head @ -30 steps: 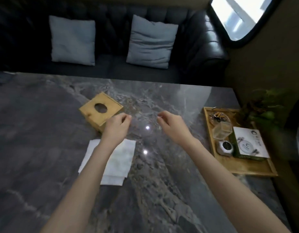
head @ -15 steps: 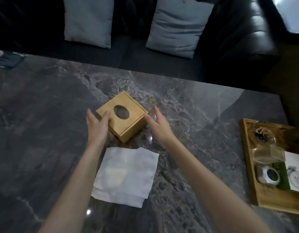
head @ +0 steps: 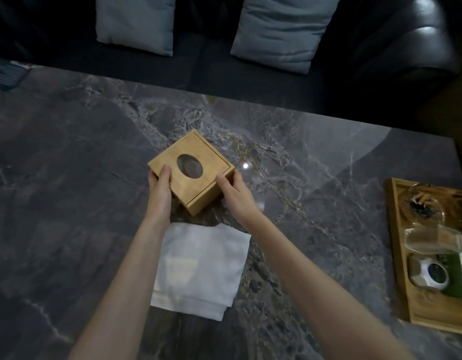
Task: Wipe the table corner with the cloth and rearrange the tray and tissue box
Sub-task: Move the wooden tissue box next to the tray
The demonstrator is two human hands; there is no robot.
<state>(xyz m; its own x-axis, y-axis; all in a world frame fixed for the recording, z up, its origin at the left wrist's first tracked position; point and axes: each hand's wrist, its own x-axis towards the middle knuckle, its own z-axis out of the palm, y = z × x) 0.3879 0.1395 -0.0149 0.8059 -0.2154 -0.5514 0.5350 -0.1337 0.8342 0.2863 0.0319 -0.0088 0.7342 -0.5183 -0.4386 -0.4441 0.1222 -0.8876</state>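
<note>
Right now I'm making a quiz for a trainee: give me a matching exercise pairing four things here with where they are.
Things:
1. tissue box
2. cloth
3. tray
4. pillows

Places:
A. on the dark sofa behind the table
B. at the table's right edge, holding small items
C. gripped between the left hand and right hand
D. flat on the table, just nearer than the box

Pairs: 1-C, 2-D, 3-B, 4-A
</note>
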